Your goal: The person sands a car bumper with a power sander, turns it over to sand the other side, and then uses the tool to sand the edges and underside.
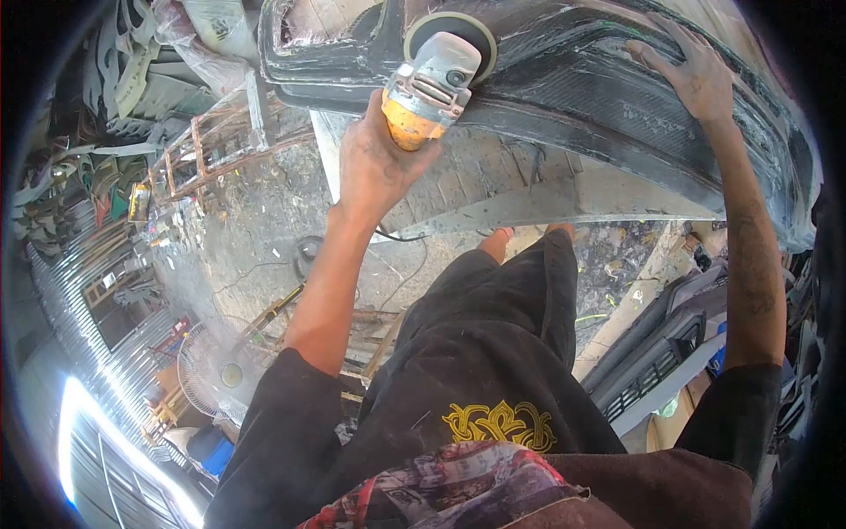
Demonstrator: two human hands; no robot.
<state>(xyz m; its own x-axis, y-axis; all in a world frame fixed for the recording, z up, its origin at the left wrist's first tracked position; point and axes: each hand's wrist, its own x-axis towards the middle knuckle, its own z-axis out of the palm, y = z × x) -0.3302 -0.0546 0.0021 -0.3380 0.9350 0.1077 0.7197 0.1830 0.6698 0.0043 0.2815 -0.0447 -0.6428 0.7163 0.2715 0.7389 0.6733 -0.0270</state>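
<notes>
While the left hand [374,167] is clenched round the yellow rear body, I've got the grinder [434,84] at top centre of the head view, over the near side of the black panel [599,110]. Grinder looks well used: grey metal head, scuffed and dusty, vent slots across the middle, yellow paint grubby. Round disc [484,37] has a dark face, pale rim. Can't tell if it's touching or spinning.

Panel is long, curved and moulded, with ridges, a woven-look patch, whitish dust and scratches all over. Right hand [701,84] is grasping nothing; fingers spread on the panel's right part, thumb out to the left.

Further out: stained floor [256,216] below, rust-coloured frame [198,154] on the left, fan [225,370] lower left, dark slatted part [656,366] lower right.
</notes>
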